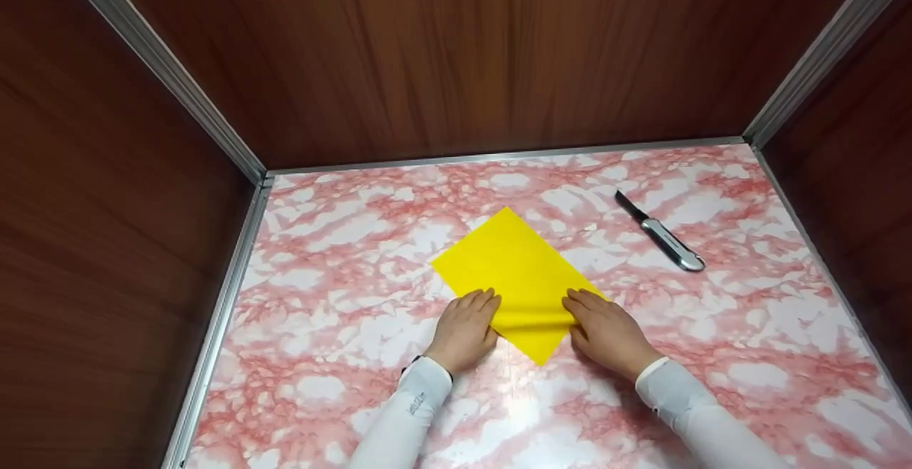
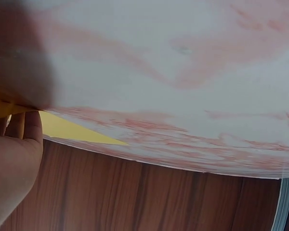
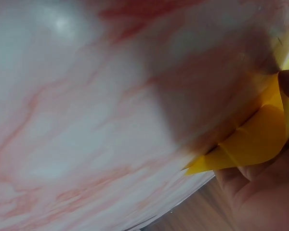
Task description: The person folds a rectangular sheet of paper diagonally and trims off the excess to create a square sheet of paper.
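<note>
A yellow sheet of paper (image 1: 509,262) lies turned like a diamond on the table, one corner towards the person. A soft bend runs across it between the hands, above the near corner. My left hand (image 1: 462,332) pinches the paper's left edge; in the left wrist view its fingers (image 2: 32,126) are against the sheet. On the opposite edge my right hand (image 1: 611,332) pinches the paper between thumb and fingers. From the right wrist, the yellow paper (image 3: 257,137) curves upward around those fingers, and the thumb shows only in part.
To the right of the paper lies a utility knife (image 1: 659,234) with a black and silver handle, its dark tip pointing to the back left. The red-and-white marbled table (image 1: 342,262) is bordered by metal strips and brown wood-grain panels (image 1: 456,63) on the back and sides.
</note>
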The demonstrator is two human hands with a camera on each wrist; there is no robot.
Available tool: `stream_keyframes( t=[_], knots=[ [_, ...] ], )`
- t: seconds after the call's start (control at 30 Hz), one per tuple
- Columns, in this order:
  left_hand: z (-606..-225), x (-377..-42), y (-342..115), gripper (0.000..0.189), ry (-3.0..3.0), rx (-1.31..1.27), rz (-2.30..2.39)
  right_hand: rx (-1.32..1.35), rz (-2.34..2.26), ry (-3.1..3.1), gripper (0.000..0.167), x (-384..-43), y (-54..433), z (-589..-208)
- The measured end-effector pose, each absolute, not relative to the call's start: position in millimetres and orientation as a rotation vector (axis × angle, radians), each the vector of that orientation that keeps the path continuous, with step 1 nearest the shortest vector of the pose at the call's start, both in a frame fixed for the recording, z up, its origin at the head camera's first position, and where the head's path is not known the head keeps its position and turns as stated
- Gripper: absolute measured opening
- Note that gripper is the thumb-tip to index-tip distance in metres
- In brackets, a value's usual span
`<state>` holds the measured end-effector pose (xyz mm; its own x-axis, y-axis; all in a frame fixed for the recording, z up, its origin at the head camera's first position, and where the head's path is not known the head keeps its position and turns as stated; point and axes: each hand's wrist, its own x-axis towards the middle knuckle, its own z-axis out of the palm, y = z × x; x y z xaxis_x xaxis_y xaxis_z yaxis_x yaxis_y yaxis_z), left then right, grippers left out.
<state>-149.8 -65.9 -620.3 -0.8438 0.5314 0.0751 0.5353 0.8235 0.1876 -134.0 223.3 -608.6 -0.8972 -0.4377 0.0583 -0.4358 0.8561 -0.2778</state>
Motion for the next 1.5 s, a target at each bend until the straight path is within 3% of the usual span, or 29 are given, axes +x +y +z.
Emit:
stream_keyframes(
  t=[0.47,0.83,1.1,1.27,1.5],
  knots=[
    [-616,-148,-66,0.033,-2.956,-0.790,-0.545,-0.594,-0.616,2.914,0.053,-137,243,-608],
    [-613,-150,-66,0.028,-2.932,-0.600,-0.703,-0.330,-0.874,2.950,0.042,-139,253,-606],
    [-611,-154,-65,0.023,-2.990,-0.470,-0.857,-0.239,-0.942,3.028,0.020,-145,251,-603],
    [-613,-153,-65,0.020,-3.008,-0.367,-1.065,-0.191,-0.929,3.004,0.016,-146,250,-602],
    [-614,-151,-59,0.064,-3.046,-0.524,-0.819,-0.161,-0.869,2.951,0.015,-151,247,-601]
  ],
)
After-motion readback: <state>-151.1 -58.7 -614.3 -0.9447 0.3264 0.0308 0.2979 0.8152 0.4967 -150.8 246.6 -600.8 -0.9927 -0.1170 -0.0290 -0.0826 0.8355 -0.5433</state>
